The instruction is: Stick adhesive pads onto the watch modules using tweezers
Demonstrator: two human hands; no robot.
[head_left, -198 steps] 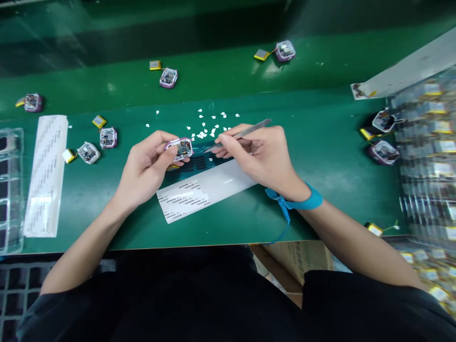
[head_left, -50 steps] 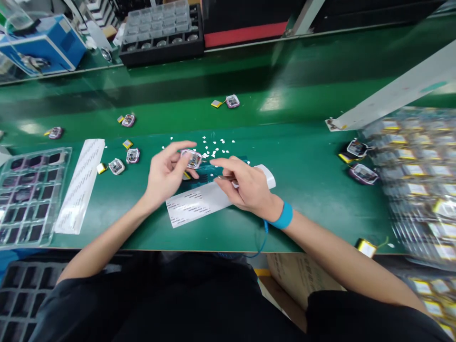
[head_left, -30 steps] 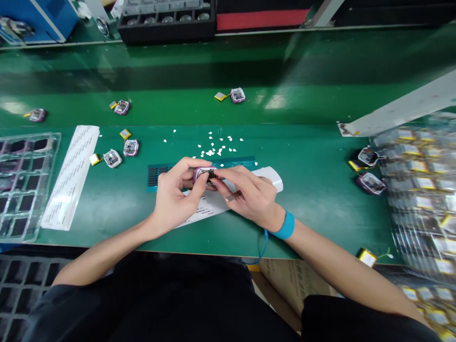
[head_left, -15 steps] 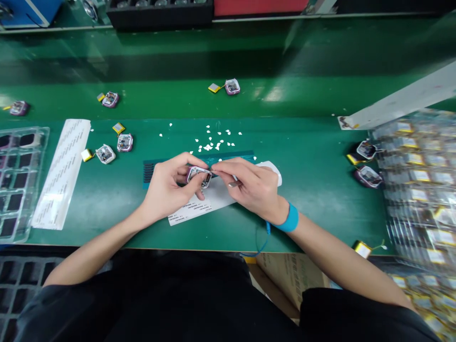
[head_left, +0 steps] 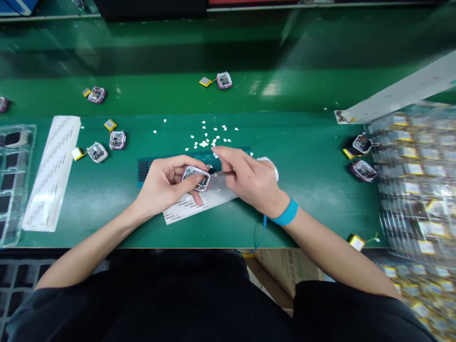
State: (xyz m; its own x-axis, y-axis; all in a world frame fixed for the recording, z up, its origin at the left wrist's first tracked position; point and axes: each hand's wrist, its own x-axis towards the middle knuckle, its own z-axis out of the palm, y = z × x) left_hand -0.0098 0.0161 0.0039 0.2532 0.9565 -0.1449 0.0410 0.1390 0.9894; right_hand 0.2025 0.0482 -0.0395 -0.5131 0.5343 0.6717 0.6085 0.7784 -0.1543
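My left hand (head_left: pixel 160 183) gripped an opened electronic device (head_left: pixel 191 174), likely light, rigid and best held by its rim to spare the fragile circuit board (head_left: pixel 204 182), above the worktop (head_left: pixel 313 190), back from its front edge, as my right hand (head_left: pixel 254 183) pinched tweezers (head_left: pixel 223 172).

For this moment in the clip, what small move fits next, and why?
Probably bring the tweezers in the right hand over the open casing: the left hand holds it board side up, and they point toward it from close by.
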